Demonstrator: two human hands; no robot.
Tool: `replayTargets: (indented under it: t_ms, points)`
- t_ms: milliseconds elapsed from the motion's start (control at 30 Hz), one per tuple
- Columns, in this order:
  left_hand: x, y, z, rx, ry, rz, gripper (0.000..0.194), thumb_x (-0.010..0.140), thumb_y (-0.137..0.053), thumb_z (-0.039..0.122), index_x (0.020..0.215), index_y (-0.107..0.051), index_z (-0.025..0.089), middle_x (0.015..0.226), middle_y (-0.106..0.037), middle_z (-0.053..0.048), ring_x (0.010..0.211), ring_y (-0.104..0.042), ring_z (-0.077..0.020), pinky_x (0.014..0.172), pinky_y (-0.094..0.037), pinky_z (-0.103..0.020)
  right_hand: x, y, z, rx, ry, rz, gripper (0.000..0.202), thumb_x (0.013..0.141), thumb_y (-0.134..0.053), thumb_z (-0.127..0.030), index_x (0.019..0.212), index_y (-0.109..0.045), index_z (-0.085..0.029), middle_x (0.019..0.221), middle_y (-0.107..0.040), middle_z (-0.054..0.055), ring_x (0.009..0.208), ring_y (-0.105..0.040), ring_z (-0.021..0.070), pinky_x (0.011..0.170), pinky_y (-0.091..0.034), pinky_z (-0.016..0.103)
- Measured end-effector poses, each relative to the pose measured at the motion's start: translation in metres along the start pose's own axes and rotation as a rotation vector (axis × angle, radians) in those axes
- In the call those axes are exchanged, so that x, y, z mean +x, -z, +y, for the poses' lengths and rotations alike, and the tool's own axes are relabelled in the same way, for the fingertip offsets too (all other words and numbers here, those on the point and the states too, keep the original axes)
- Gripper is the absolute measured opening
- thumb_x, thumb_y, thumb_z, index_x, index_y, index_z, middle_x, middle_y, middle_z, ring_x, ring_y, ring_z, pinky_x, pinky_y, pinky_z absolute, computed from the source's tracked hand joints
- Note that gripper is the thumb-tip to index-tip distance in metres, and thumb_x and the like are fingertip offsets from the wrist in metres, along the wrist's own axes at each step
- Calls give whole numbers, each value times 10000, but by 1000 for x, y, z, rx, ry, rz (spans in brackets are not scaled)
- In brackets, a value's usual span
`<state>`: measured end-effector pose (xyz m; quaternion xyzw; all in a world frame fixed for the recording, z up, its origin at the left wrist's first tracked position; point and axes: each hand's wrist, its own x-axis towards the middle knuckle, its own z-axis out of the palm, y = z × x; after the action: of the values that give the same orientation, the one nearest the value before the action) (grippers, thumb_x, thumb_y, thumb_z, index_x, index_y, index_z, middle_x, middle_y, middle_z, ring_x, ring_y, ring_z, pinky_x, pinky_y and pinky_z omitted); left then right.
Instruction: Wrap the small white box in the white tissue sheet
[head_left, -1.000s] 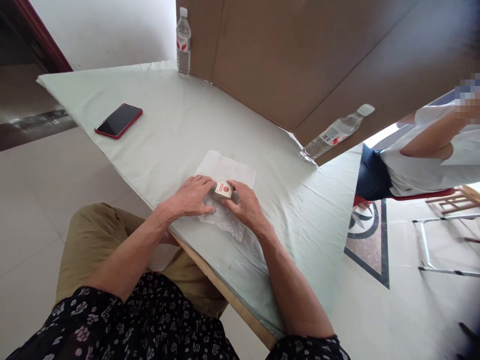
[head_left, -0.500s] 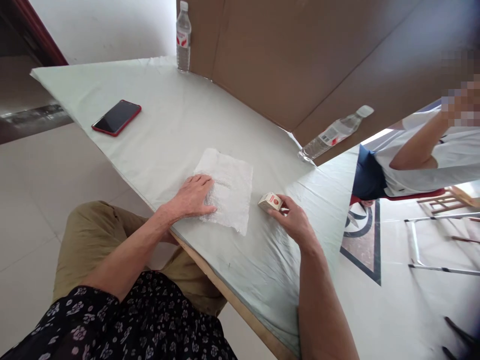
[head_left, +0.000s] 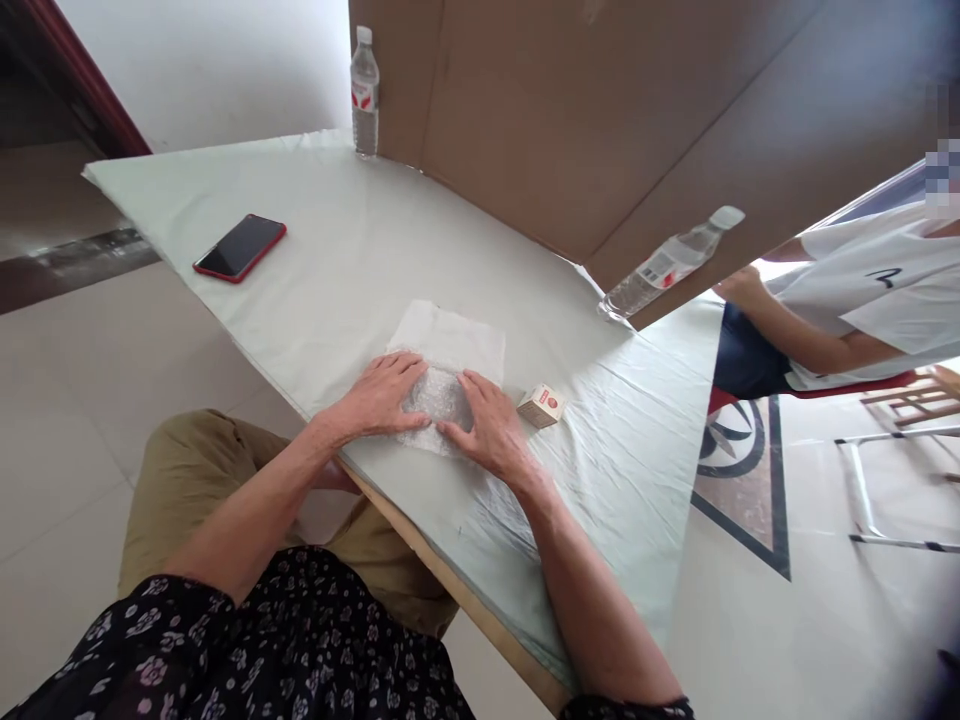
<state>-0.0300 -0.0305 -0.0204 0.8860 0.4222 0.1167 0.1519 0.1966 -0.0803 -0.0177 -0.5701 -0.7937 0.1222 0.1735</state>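
A sheet of white bubble wrap (head_left: 448, 340) lies flat on the pale green tablecloth in front of me. My left hand (head_left: 386, 392) rests on its left side, fingers spread. On its right side lies my right hand (head_left: 487, 420), fingers stretched out and thumb pointing toward the other thumb. Neither hand grips anything. A small cream box (head_left: 541, 405) with red print stands on the cloth just right of my right hand, apart from it.
A phone (head_left: 241, 247) in a red case lies at the left. A brown cardboard panel (head_left: 525, 120) stands at the back, with an upright water bottle (head_left: 365, 95) and a tilted water bottle (head_left: 671, 265) against it. A person (head_left: 840, 310) sits beyond at the right.
My right hand has let go of the small box and moved left onto the bubble wrap. The box stays on the cloth. My left hand has hardly moved.
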Motion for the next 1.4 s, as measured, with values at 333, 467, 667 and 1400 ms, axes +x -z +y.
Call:
replayTargets:
  t_ms: [333,467,667,1400]
  points:
    - [-15,20,-20,-27,-13,-20,787,815,-669,627,1455,-500,201,1550,-503,-155,1477,-412,-360,1208,-324,-494,-15,-11,18,-25,16,-18,794,878,-625,-601,1519,-448,-165,1601,-439,188,1490,-399,377,1198,-346,587]
    - [-9,20,-8,-48,-10,110,578,887,-639,509,1378,-566,212,1451,-597,-143,1432,-478,-348,1181,-375,-485,-14,-12,18,-19,22,-9,794,883,-616,-611,1523,-444,-175,1600,-443,182,1490,-399,374,1199,-345,587]
    - [-10,7,-14,-41,-11,35,665,843,-689,444,1434,-509,197,1514,-540,-149,1456,-447,-345,1201,-353,-486,-14,-11,17,-7,17,-14,787,885,-617,-610,1518,-454,-174,1597,-449,176,1492,-399,369,1206,-339,570]
    - [-12,5,-20,-76,13,21,796,820,-688,482,1494,-441,139,1559,-485,-173,1491,-392,-351,1234,-283,-491,-20,55,68,-69,-304,365,650,755,-720,-490,1327,-603,-203,1391,-631,185,1249,-593,390,1010,-447,581]
